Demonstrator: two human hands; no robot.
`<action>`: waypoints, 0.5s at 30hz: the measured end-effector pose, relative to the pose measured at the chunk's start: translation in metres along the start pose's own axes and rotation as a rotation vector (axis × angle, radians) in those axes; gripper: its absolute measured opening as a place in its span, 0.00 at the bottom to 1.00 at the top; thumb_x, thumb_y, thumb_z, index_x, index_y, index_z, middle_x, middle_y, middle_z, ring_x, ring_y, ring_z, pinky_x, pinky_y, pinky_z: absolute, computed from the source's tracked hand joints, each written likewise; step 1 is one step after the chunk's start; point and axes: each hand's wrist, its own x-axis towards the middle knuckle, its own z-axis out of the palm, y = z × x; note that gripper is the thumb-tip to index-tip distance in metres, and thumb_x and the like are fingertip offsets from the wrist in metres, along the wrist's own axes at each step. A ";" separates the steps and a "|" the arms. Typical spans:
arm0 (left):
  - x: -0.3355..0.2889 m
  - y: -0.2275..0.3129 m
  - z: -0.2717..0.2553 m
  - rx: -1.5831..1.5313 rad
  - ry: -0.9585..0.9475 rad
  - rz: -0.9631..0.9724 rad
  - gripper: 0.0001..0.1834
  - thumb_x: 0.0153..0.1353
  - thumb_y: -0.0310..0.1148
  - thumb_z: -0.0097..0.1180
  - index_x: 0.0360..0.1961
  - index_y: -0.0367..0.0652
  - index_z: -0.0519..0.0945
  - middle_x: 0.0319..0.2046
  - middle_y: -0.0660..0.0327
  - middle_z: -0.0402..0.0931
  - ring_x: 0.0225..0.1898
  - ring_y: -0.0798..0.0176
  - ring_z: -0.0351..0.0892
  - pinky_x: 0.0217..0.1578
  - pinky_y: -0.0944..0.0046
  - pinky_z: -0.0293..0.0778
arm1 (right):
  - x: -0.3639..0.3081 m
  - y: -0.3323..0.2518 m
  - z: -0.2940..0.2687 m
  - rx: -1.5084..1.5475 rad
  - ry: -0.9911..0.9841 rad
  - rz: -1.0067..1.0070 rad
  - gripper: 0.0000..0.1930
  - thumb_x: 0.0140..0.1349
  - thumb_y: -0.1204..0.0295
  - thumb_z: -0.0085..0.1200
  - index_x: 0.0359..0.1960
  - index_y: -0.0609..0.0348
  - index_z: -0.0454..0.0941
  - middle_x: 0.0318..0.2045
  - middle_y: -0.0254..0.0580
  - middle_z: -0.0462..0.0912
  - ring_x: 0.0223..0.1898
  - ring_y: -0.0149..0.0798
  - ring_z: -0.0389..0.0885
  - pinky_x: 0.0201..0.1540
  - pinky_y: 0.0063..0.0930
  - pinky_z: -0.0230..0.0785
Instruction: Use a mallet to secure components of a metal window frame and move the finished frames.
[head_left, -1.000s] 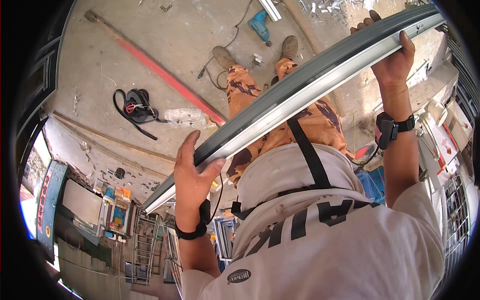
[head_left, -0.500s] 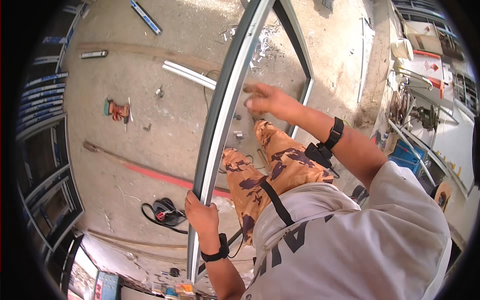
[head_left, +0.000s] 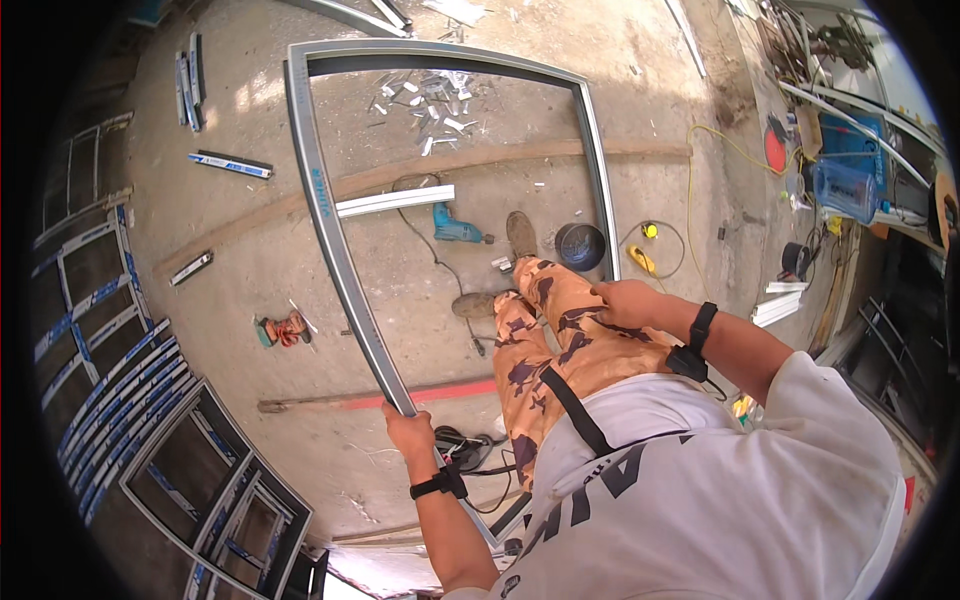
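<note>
A large rectangular metal frame, grey with dark inner edges, tilts in front of me and surrounds the view of my feet. My left hand is closed round its left side bar. My right hand has its fingers curled against my right thigh, beside where the frame's right bar passes out of sight. What those fingers hold, if anything, is hidden. Through the frame show a blue drill, a white profile strip and a dark round tub on the floor.
Metal offcuts lie scattered beyond my feet. Left are a red-and-green power tool, profile pieces and stacked frames. A red strip crosses the floor. Right lie a yellow tape measure and a blue plastic container.
The frame has swung from nearly edge-on to a wide, open view, its far end moving left. My left hand keeps its hold. My right hand has drawn back from inside the frame to my thigh.
</note>
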 end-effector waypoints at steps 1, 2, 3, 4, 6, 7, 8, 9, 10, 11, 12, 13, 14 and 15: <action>-0.002 0.001 -0.002 0.024 -0.015 0.013 0.41 0.41 0.22 0.62 0.61 0.26 0.63 0.48 0.35 0.74 0.49 0.38 0.77 0.50 0.52 0.72 | 0.002 0.000 0.003 0.011 -0.038 -0.027 0.27 0.55 0.62 0.55 0.57 0.59 0.69 0.45 0.53 0.81 0.46 0.54 0.80 0.48 0.45 0.72; -0.001 0.003 -0.003 -0.014 -0.009 -0.022 0.41 0.40 0.22 0.61 0.61 0.26 0.63 0.47 0.36 0.75 0.48 0.38 0.78 0.49 0.52 0.73 | 0.002 0.001 0.008 0.023 -0.075 -0.052 0.27 0.56 0.62 0.55 0.57 0.59 0.69 0.45 0.56 0.80 0.47 0.54 0.79 0.47 0.46 0.72; -0.002 0.004 -0.003 -0.052 -0.002 -0.057 0.41 0.39 0.21 0.61 0.60 0.26 0.63 0.46 0.36 0.76 0.47 0.38 0.78 0.48 0.52 0.73 | 0.001 0.001 0.015 0.027 -0.041 -0.105 0.27 0.54 0.61 0.56 0.55 0.60 0.70 0.46 0.56 0.79 0.47 0.54 0.80 0.47 0.45 0.72; -0.001 0.004 -0.001 -0.035 -0.011 -0.045 0.41 0.39 0.21 0.61 0.60 0.26 0.63 0.46 0.36 0.76 0.47 0.38 0.78 0.48 0.52 0.73 | 0.004 0.004 0.017 0.047 -0.041 -0.094 0.27 0.54 0.61 0.56 0.55 0.60 0.70 0.46 0.56 0.79 0.47 0.54 0.80 0.47 0.45 0.72; 0.001 -0.012 0.001 0.018 0.087 -0.018 0.43 0.38 0.21 0.61 0.61 0.27 0.63 0.46 0.37 0.76 0.45 0.40 0.79 0.47 0.53 0.74 | 0.007 0.004 0.028 -0.058 -0.037 -0.161 0.26 0.52 0.62 0.57 0.53 0.60 0.72 0.47 0.54 0.78 0.47 0.54 0.80 0.47 0.45 0.73; 0.004 -0.021 0.006 0.029 0.125 0.020 0.43 0.38 0.21 0.60 0.61 0.27 0.63 0.46 0.38 0.75 0.45 0.39 0.78 0.47 0.51 0.73 | 0.010 0.008 0.035 -0.069 -0.007 -0.167 0.25 0.52 0.62 0.57 0.51 0.60 0.74 0.47 0.53 0.78 0.49 0.53 0.78 0.48 0.44 0.73; 0.007 -0.022 0.008 0.039 0.121 0.029 0.43 0.38 0.21 0.60 0.61 0.27 0.63 0.46 0.38 0.75 0.45 0.39 0.78 0.47 0.51 0.73 | 0.012 0.013 0.039 -0.056 -0.006 -0.162 0.25 0.52 0.62 0.57 0.51 0.60 0.74 0.47 0.53 0.78 0.49 0.53 0.78 0.48 0.44 0.73; 0.012 -0.023 0.009 0.106 0.154 0.031 0.42 0.38 0.21 0.60 0.61 0.28 0.63 0.46 0.38 0.74 0.45 0.38 0.77 0.48 0.50 0.73 | 0.015 0.018 0.043 -0.080 0.022 -0.154 0.24 0.53 0.62 0.56 0.50 0.60 0.74 0.46 0.53 0.78 0.50 0.53 0.78 0.49 0.43 0.72; 0.014 -0.028 0.009 0.176 0.183 0.029 0.42 0.38 0.21 0.60 0.61 0.28 0.64 0.47 0.38 0.73 0.45 0.37 0.76 0.48 0.50 0.73 | 0.012 0.020 0.047 -0.103 0.044 -0.146 0.23 0.53 0.62 0.56 0.49 0.60 0.75 0.46 0.53 0.77 0.50 0.53 0.77 0.49 0.43 0.72; 0.019 -0.032 0.010 0.155 0.167 0.000 0.41 0.38 0.21 0.60 0.60 0.28 0.66 0.47 0.39 0.70 0.45 0.36 0.75 0.49 0.48 0.72 | 0.012 0.025 0.050 -0.091 0.036 -0.140 0.23 0.53 0.62 0.56 0.49 0.60 0.75 0.46 0.53 0.77 0.50 0.53 0.77 0.49 0.43 0.72; 0.023 -0.037 0.012 0.168 0.158 0.003 0.41 0.38 0.21 0.60 0.60 0.28 0.66 0.47 0.39 0.70 0.45 0.36 0.75 0.49 0.48 0.72 | 0.013 0.030 0.051 -0.018 0.058 -0.146 0.22 0.54 0.61 0.56 0.48 0.61 0.75 0.45 0.53 0.77 0.50 0.53 0.77 0.49 0.43 0.72; 0.028 -0.039 0.011 0.171 0.157 -0.001 0.41 0.38 0.22 0.60 0.60 0.28 0.66 0.47 0.39 0.71 0.46 0.36 0.75 0.49 0.49 0.72 | 0.014 0.032 0.050 0.055 0.084 -0.152 0.21 0.55 0.60 0.56 0.46 0.61 0.76 0.45 0.54 0.77 0.50 0.54 0.77 0.49 0.43 0.72; 0.033 -0.043 0.011 0.175 0.156 -0.006 0.40 0.38 0.22 0.60 0.59 0.28 0.66 0.47 0.38 0.72 0.46 0.36 0.76 0.49 0.49 0.72 | 0.014 0.032 0.051 0.067 0.080 -0.145 0.21 0.55 0.60 0.56 0.46 0.61 0.76 0.45 0.54 0.77 0.50 0.54 0.77 0.49 0.43 0.72; 0.039 -0.048 0.010 0.186 0.147 0.001 0.40 0.38 0.22 0.60 0.59 0.28 0.66 0.47 0.38 0.72 0.46 0.36 0.76 0.49 0.49 0.72 | 0.012 0.031 0.053 0.061 0.103 -0.137 0.19 0.56 0.60 0.55 0.44 0.61 0.77 0.44 0.53 0.77 0.49 0.54 0.77 0.48 0.43 0.72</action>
